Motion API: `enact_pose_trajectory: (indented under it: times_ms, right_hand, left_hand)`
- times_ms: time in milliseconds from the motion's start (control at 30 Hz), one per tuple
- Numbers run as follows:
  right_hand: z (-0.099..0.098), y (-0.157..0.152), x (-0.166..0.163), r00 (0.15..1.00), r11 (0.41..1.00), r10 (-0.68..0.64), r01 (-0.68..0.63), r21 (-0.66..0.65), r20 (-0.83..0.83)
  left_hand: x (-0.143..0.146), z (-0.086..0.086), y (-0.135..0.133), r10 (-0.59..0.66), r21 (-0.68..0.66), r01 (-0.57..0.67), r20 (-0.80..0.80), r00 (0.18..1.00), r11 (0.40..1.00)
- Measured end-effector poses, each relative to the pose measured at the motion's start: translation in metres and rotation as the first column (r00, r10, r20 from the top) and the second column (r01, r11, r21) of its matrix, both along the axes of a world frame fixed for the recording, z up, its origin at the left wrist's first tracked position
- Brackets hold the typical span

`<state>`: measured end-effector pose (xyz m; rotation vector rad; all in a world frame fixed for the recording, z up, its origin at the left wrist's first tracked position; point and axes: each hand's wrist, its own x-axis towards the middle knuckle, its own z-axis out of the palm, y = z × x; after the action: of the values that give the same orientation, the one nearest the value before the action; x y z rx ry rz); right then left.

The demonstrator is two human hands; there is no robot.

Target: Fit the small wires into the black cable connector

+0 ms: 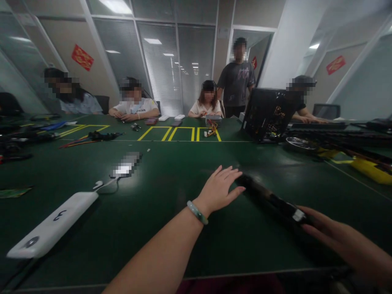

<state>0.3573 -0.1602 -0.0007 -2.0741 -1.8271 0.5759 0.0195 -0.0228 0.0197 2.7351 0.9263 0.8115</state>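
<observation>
Over the middle of the green table, my left hand [219, 188] is stretched out, palm down, with its fingers apart. A pale green bangle [197, 212] circles that wrist. Its fingertips come close to the far end of a long black cable bundle [266, 196]; whether they touch it I cannot tell. At the near right, my right hand [324, 228] grips the near end of this bundle, where a light-coloured connector [298, 215] shows by the fingers. Motion blurs the bundle, and part of the right hand's grip is hidden.
A white power bank [55, 224] on the left is wired to a phone [125, 165]. Cables [104, 136] lie farther back. A black computer case [265, 116] stands at the back right, near a yellow item [372, 170]. Several people are across the green table [171, 171].
</observation>
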Motion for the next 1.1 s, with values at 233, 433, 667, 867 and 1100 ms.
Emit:
enact_pose_trajectory:
  times_ms: [233,433,667,867,1100]
  right_hand:
    - [0.012,0.104,-0.124,0.929,0.929,0.332,-0.352,0.114,0.16]
    - [0.013,0.166,-0.162,0.895,0.867,0.373,-0.43,0.252,0.245]
    - [0.041,0.137,-0.111,0.908,0.905,0.414,-0.418,0.085,0.055]
    - [0.039,0.097,-0.08,0.873,0.856,0.416,-0.471,-0.213,-0.256]
    - [0.026,0.104,-0.094,0.798,0.824,0.424,-0.536,-0.184,-0.427]
  left_hand:
    - [-0.003,-0.009,0.002,-0.02,-0.022,0.018,-0.091,0.996,1.0]
    - [-0.022,-0.026,0.031,0.261,0.007,-0.263,-0.139,0.955,0.965]
    - [-0.02,-0.029,0.035,0.301,-0.055,-0.309,-0.119,0.946,0.949]
    - [-0.018,-0.027,0.033,0.302,-0.07,-0.313,-0.126,0.945,0.947]
    - [-0.014,-0.025,0.028,0.138,-0.025,-0.143,-0.14,0.981,0.989]
